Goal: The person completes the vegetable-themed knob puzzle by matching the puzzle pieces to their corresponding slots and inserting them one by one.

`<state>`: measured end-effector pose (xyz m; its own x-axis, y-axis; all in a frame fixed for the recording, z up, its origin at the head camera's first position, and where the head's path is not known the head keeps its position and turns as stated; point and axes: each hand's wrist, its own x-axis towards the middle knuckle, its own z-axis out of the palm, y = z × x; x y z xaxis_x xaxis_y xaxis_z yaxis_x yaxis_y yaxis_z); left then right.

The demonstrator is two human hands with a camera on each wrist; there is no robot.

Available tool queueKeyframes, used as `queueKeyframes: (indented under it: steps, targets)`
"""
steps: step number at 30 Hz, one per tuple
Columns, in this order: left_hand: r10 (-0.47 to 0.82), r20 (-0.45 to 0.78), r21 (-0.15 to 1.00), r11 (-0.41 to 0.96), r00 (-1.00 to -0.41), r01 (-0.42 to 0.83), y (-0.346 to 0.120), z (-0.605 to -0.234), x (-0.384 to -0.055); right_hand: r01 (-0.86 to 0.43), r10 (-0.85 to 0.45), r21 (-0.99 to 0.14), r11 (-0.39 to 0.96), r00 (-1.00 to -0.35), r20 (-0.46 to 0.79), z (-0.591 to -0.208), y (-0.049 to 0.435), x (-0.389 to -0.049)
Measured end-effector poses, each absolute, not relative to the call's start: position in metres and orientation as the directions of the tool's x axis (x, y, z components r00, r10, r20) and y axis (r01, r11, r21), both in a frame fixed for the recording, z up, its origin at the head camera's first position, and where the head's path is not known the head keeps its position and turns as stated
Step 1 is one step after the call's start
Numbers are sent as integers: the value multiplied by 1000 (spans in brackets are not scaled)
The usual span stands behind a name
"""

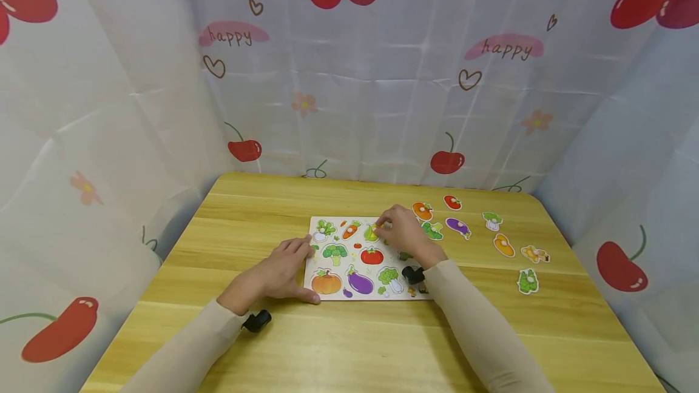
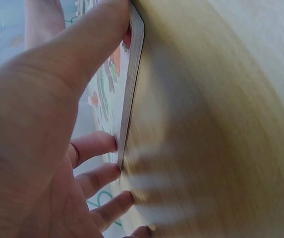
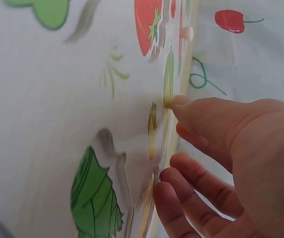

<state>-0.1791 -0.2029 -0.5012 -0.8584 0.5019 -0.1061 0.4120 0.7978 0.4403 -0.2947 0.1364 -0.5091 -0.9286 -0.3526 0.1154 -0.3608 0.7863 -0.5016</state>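
A white puzzle board [image 1: 344, 264] printed with vegetables lies on the wooden table. My left hand [image 1: 280, 270] is at its left side, thumb by the near left corner and fingers spread along the edge; in the left wrist view the thumb [image 2: 89, 42] touches the board's edge. Over the far right part of the board, my right hand [image 1: 406, 235] pinches a green and yellow corn piece [image 1: 371, 234] between thumb and forefinger. The right wrist view shows the corn piece [image 3: 169, 77] low against the board; whether it is fully seated I cannot tell. White radish [image 1: 323, 231] and carrot [image 1: 350, 230] pieces sit in the board.
Right of the board lie loose pieces: pumpkin [image 1: 420, 211], tomato [image 1: 452, 202], broccoli [image 1: 433, 231], eggplant [image 1: 457, 227], leafy green [image 1: 492, 221], potato [image 1: 503, 245], a tan piece [image 1: 534, 253] and a green piece [image 1: 528, 281]. A printed curtain [image 1: 349, 138] surrounds the table.
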Motion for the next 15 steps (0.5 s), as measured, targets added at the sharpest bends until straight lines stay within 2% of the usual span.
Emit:
queueKeyframes:
  steps: [15]
  targets:
    - [504,-109,447,795,-857,411,-203,-503,-180,-305,-284,-572,761,-950,128,-501,172,-294]
